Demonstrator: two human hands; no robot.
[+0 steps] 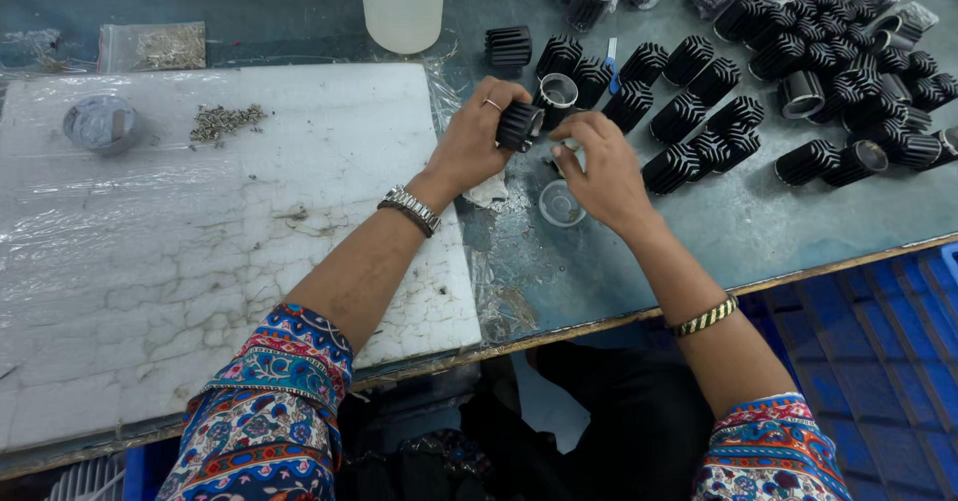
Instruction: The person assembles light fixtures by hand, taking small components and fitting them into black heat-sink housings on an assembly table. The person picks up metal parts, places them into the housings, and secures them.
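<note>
Head view: we see the left hand (pixel 469 142) grasping a black finned cylinder (pixel 519 125) above the counter (pixel 778 232), its long axis pointing right, open end toward the right hand (pixel 599 172). That hand pinches a small pale part just beside the opening.

My bench in a small assembly workshop.
Dozens of identical black finned housings (pixel 798 52) crowd my worn metal worktable (pixel 778 222), beside a heap of small screws (pixel 225 122), a bagged batch of parts (pixel 155 47) and a plastic-wrapped white board (pixel 200 261).
</note>
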